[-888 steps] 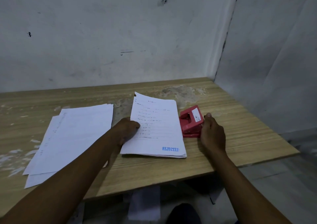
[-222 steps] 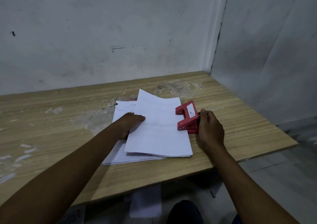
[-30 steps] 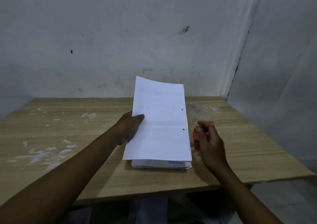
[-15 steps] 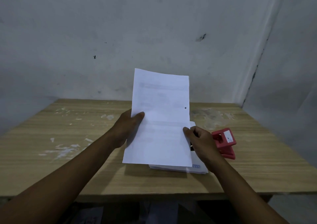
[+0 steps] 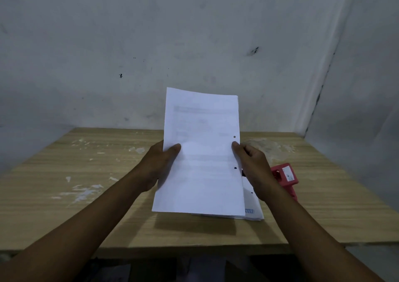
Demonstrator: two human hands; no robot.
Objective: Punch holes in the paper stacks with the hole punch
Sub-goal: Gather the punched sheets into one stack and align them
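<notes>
I hold a thin white paper stack [image 5: 203, 152] upright above the table, its blank back facing me. Two punched holes show along its right edge. My left hand [image 5: 160, 163] grips the left edge with the thumb on the front. My right hand [image 5: 251, 165] pinches the right edge between the two holes. Below it lies another paper stack [image 5: 253, 209] flat on the table, mostly hidden, with a blue stamp at its near corner. The red hole punch [image 5: 286, 179] sits on the table just right of my right wrist, touched by neither hand.
The wooden table [image 5: 86, 195] has white scuff marks on its left half and a worn patch at the back right. Grey walls close the back and the right side. The table's front edge runs below my forearms.
My right hand slid up the right edge of the held stack, and the stack rose a little and stands straighter. The view tilted slightly upward.
</notes>
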